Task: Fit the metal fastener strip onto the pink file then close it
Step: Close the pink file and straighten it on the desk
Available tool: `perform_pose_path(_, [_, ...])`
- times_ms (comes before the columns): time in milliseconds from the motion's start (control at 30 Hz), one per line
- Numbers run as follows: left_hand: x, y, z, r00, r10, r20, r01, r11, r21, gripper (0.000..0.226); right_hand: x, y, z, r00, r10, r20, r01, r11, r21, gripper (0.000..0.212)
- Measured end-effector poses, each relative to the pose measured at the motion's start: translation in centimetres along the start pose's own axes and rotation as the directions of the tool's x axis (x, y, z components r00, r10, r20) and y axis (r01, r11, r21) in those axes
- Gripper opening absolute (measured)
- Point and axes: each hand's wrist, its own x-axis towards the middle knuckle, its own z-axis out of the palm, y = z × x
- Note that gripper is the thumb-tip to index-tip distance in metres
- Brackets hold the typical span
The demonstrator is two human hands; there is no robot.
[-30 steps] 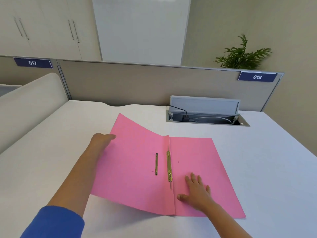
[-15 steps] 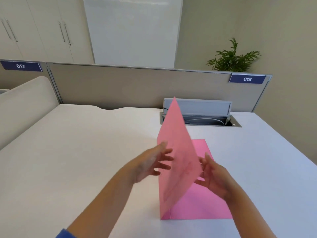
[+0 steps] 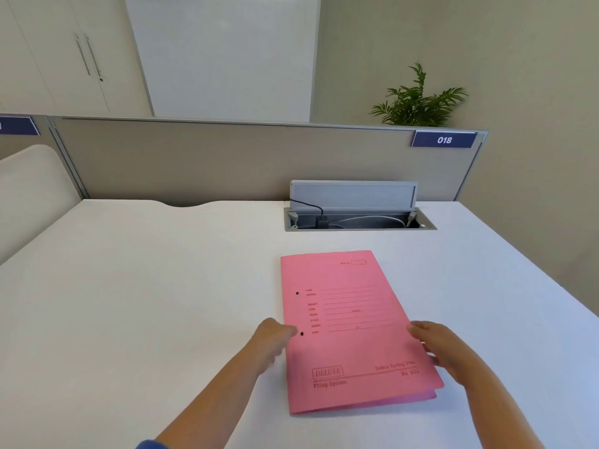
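Observation:
The pink file (image 3: pixel 353 332) lies closed on the white desk (image 3: pixel 146 303), its printed front cover facing up and its spine to the left. Two small dark holes show near the spine. The metal fastener strip is hidden inside. My left hand (image 3: pixel 274 338) rests at the file's left edge, fingers curled against the spine by the lower hole. My right hand (image 3: pixel 437 348) lies on the file's right edge, fingers spread over the cover. At the lower right corner the cover sits a little off the back sheet.
An open cable box (image 3: pixel 356 215) with a raised grey lid and cords sits in the desk behind the file. A beige partition (image 3: pixel 227 160) with a "018" label (image 3: pixel 444 140) runs along the back. A plant (image 3: pixel 418 98) stands beyond it.
The front cover, open flat one second ago and then upright, has swung over to the right and now lies shut on the file. Both hands have come down to the file's side edges.

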Motion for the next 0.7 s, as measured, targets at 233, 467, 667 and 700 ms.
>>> perform_pose_path(233, [1.7,-0.5,1.2,0.999,0.028,-0.043,-0.031,0.998,-0.053,0.025,1.9,0.5,2.6,0.977,0.055,-0.205,-0.141,0.892,-0.430,0.033])
perform_pose_path(467, [3.1,-1.6,1.1,0.997,0.008,-0.077,-0.018,0.991,-0.130,0.017,2.9,0.5,3.8,0.976,0.056,-0.211,-0.146,0.886,-0.441,0.034])
perform_pose_path(667, [3.8,-2.0,-0.4,0.990,0.032,-0.139,-0.047,0.993,-0.109,0.028,3.3,0.4,4.6,0.978,0.099,-0.185,-0.149,0.949,-0.276,0.033])
perform_pose_path(700, [4.0,-2.1,-0.8,0.988,0.039,-0.151,-0.055,0.993,-0.102,0.025,3.3,0.2,4.8,0.981,0.105,-0.165,-0.143,0.961,-0.237,0.031])
